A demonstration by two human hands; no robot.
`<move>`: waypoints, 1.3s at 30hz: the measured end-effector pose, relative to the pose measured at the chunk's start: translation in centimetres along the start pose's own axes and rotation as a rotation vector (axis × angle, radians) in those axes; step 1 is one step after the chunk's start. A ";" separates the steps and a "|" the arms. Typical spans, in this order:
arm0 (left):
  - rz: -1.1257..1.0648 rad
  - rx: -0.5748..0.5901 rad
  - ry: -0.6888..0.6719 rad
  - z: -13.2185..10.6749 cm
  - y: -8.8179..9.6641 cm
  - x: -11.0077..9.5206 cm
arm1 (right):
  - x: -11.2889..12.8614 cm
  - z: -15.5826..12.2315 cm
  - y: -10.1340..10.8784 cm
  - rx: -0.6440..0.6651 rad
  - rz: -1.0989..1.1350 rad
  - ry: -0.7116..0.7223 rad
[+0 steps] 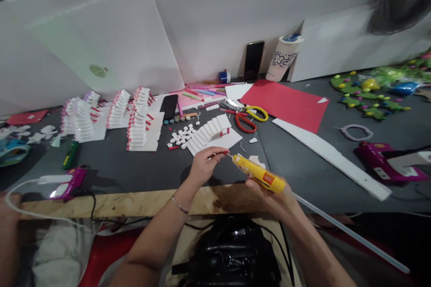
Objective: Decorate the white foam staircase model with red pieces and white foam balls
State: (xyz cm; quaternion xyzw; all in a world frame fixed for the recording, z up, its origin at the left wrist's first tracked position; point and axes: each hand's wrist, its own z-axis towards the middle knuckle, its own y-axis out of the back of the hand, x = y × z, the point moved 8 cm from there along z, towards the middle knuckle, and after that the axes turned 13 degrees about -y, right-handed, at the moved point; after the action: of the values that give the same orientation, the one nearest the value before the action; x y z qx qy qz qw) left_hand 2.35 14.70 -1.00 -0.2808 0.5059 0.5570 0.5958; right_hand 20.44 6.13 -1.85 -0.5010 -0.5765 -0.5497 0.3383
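My right hand (269,195) is wrapped round a yellow hot glue gun (259,174), with a long clear glue stick (350,231) sticking out of its back end. Its nozzle points left at a small red piece (225,153), which my left hand (205,164) pinches between thumb and fingers. Nozzle and red piece are very close; whether they touch I cannot tell. Just beyond my left hand stands a small white foam staircase (210,131) on a white base, with short red posts under its upper end. Small white discs (182,136) lie in a heap to its left.
Finished-looking white stair models (143,130) stand at left. Scissors (247,119), red sheet (286,101), phone (253,60) and cup (284,58) are farther back. A white foam strip (330,157) lies at right. Purple power sockets (69,184) with cables sit near the wooden edge (134,202).
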 end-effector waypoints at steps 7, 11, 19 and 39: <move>0.019 -0.002 -0.012 0.0 0.1 -0.2 | -0.6 0.1 0.2 -0.031 0.033 -0.009; 0.034 -0.001 -0.029 0.0 0.1 -0.3 | -1.2 0.2 -0.1 -0.012 0.069 -0.038; 0.083 0.022 -0.063 0.1 0.1 -0.7 | -1.5 0.1 -0.3 -0.013 0.103 -0.066; -0.025 -0.055 -0.009 0.2 0.5 -0.4 | -0.6 -0.4 0.0 -0.014 0.038 -0.059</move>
State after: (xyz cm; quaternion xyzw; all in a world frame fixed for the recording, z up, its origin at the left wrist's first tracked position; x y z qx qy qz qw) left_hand 1.99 14.86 -0.44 -0.3010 0.4843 0.5645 0.5968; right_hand 20.54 5.63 -2.31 -0.5303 -0.5726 -0.5323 0.3280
